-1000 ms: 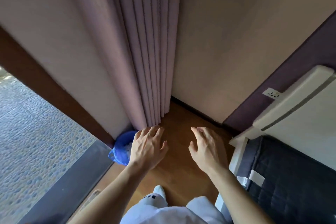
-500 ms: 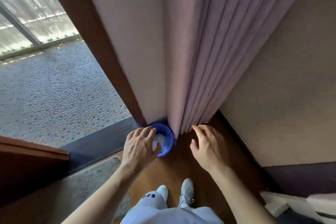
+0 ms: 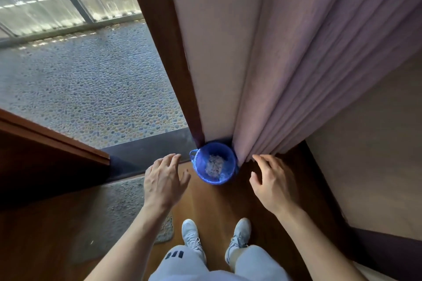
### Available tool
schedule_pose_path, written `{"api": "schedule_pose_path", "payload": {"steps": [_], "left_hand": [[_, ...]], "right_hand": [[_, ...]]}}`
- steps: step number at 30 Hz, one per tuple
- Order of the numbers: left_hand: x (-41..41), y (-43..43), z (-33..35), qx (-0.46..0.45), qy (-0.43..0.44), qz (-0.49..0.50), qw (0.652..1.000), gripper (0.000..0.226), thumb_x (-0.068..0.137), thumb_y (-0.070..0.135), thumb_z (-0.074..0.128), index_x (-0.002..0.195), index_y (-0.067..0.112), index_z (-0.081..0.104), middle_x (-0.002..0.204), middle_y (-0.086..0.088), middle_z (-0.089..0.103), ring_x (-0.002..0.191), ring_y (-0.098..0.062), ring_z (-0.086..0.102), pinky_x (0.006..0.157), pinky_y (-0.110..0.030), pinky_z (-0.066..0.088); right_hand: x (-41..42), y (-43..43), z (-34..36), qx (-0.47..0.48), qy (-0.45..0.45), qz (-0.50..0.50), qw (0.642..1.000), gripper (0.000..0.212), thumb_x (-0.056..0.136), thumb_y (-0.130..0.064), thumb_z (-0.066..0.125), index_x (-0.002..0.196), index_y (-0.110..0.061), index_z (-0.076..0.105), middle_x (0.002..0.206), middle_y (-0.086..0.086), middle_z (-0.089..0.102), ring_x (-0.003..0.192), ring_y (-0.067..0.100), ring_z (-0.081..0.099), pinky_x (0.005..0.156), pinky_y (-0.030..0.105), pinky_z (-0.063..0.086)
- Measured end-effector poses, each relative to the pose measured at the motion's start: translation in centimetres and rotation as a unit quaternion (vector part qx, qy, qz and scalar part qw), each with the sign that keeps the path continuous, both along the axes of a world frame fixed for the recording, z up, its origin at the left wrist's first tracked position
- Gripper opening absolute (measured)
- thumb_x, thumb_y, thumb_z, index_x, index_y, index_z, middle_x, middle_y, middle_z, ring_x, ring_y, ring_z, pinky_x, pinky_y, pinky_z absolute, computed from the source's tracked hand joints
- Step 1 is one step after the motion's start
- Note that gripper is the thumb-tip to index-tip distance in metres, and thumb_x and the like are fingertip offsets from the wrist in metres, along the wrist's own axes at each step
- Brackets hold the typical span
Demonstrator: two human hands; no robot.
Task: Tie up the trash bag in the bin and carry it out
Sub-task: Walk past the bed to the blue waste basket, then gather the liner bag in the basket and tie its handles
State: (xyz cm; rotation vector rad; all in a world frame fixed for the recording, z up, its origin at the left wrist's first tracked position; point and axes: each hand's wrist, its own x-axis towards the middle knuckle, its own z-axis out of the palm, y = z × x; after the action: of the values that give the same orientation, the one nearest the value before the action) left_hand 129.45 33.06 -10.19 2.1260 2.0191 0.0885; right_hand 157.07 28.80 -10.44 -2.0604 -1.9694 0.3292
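Note:
A small round bin lined with a blue trash bag (image 3: 201, 171) stands on the wooden floor against the wall corner, beside the door frame. Pale crumpled trash (image 3: 214, 165) lies at its bottom. My left hand (image 3: 164, 181) hovers just left of the bin, fingers spread, holding nothing. On the bin's right my right hand (image 3: 272, 183) is also spread and empty, its fingertips near the hem of the curtain. Neither hand touches the bag.
A mauve curtain (image 3: 319, 64) hangs right behind the bin. A dark wooden door frame (image 3: 166, 52) and an open doorway lead to a pebbled balcony floor (image 3: 91, 89). A grey mat (image 3: 127, 212) lies at the threshold. My shoes (image 3: 191, 235) stand close to the bin.
The view has swung left and down, bringing the whole bin into sight between my hands. My left hand moved off the bin to its left side and the hands spread apart.

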Motion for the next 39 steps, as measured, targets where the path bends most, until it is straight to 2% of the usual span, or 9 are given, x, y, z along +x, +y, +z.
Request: {"api": "schedule_pose_path", "payload": {"steps": [7, 14, 17, 21, 25, 28, 32, 35, 39], "left_hand": [[-0.6, 3.7, -8.5, -0.006, -0.008, -0.007, 1.000, 0.061, 0.078, 0.052, 0.040, 0.122, 0.017, 0.065, 0.121, -0.003, 0.070, 0.110, -0.028, 0.064, 0.090, -0.043, 0.052], [-0.4, 7.0, -23.4, -0.002, -0.043, -0.006, 0.999, 0.051, 0.080, 0.052, 0.041, 0.114, 0.023, 0.065, 0.115, -0.001, 0.071, 0.103, -0.030, 0.065, 0.085, -0.042, 0.051], [-0.4, 8.7, -30.8, -0.016, -0.032, -0.028, 0.999, 0.051, 0.080, 0.051, 0.041, 0.114, 0.021, 0.065, 0.114, -0.002, 0.071, 0.098, -0.032, 0.066, 0.081, -0.043, 0.052], [1.0, 10.5, -40.7, -0.014, -0.001, -0.139, 0.990, 0.049, 0.078, 0.044, 0.049, 0.116, 0.017, 0.065, 0.116, -0.002, 0.070, 0.098, -0.032, 0.066, 0.079, -0.042, 0.053], [3.1, 9.6, -50.4, 0.013, -0.018, -0.296, 0.955, 0.053, 0.078, 0.045, 0.056, 0.121, 0.016, 0.066, 0.123, -0.004, 0.068, 0.106, -0.029, 0.066, 0.090, -0.041, 0.051], [4.4, 8.9, -56.1, 0.018, -0.035, -0.349, 0.936, 0.054, 0.081, 0.047, 0.060, 0.125, 0.016, 0.064, 0.129, -0.005, 0.065, 0.111, -0.028, 0.064, 0.095, -0.041, 0.049], [5.1, 9.2, -60.4, 0.008, -0.061, -0.328, 0.943, 0.055, 0.086, 0.051, 0.057, 0.129, 0.017, 0.062, 0.131, -0.004, 0.065, 0.117, -0.027, 0.061, 0.097, -0.041, 0.048], [5.4, 9.0, -60.9, -0.001, -0.068, -0.323, 0.944, 0.056, 0.090, 0.054, 0.048, 0.131, 0.018, 0.061, 0.133, -0.003, 0.064, 0.118, -0.026, 0.061, 0.096, -0.043, 0.049], [5.2, 8.9, -61.1, -0.010, -0.068, -0.336, 0.939, 0.056, 0.093, 0.055, 0.043, 0.132, 0.019, 0.060, 0.133, -0.001, 0.063, 0.119, -0.025, 0.060, 0.097, -0.041, 0.047]], "right_hand": [[-0.9, 2.7, -8.1, 0.004, 0.012, 0.000, 1.000, 0.048, 0.083, -0.028, 0.067, 0.130, -0.015, 0.061, 0.122, 0.007, 0.066, 0.111, 0.025, 0.063, 0.091, 0.042, 0.054], [-1.6, 5.3, -23.8, 0.008, 0.020, -0.003, 1.000, 0.047, 0.082, -0.029, 0.061, 0.125, -0.012, 0.065, 0.116, 0.007, 0.068, 0.104, 0.026, 0.064, 0.085, 0.042, 0.054], [-1.7, 5.8, -31.2, 0.013, 0.028, -0.005, 1.000, 0.045, 0.082, -0.028, 0.063, 0.123, -0.012, 0.066, 0.113, 0.006, 0.069, 0.101, 0.025, 0.065, 0.084, 0.039, 0.055], [-0.6, 6.1, -41.5, 0.010, 0.032, -0.017, 0.999, 0.044, 0.082, -0.028, 0.063, 0.123, -0.013, 0.066, 0.111, 0.005, 0.070, 0.097, 0.024, 0.066, 0.081, 0.038, 0.055], [0.4, 5.8, -50.2, -0.070, 0.014, -0.012, 0.997, 0.050, 0.081, -0.033, 0.066, 0.129, -0.019, 0.059, 0.115, 0.003, 0.067, 0.102, 0.025, 0.065, 0.082, 0.041, 0.055], [1.7, 5.5, -55.0, -0.116, -0.004, -0.007, 0.993, 0.053, 0.086, -0.042, 0.060, 0.136, -0.024, 0.051, 0.120, 0.002, 0.062, 0.110, 0.025, 0.061, 0.088, 0.041, 0.052], [2.8, 6.0, -59.1, -0.153, 0.042, -0.063, 0.985, 0.055, 0.092, -0.041, 0.059, 0.143, -0.025, 0.044, 0.133, 0.002, 0.056, 0.120, 0.024, 0.055, 0.096, 0.037, 0.047], [2.4, 6.2, -61.0, -0.173, 0.127, -0.132, 0.968, 0.045, 0.094, -0.031, 0.061, 0.136, -0.019, 0.052, 0.132, 0.007, 0.058, 0.122, 0.025, 0.056, 0.100, 0.037, 0.047], [1.5, 6.0, -63.5, -0.165, 0.144, -0.199, 0.955, 0.036, 0.093, -0.033, 0.062, 0.125, -0.017, 0.060, 0.125, 0.008, 0.064, 0.116, 0.026, 0.061, 0.096, 0.036, 0.048]]}}
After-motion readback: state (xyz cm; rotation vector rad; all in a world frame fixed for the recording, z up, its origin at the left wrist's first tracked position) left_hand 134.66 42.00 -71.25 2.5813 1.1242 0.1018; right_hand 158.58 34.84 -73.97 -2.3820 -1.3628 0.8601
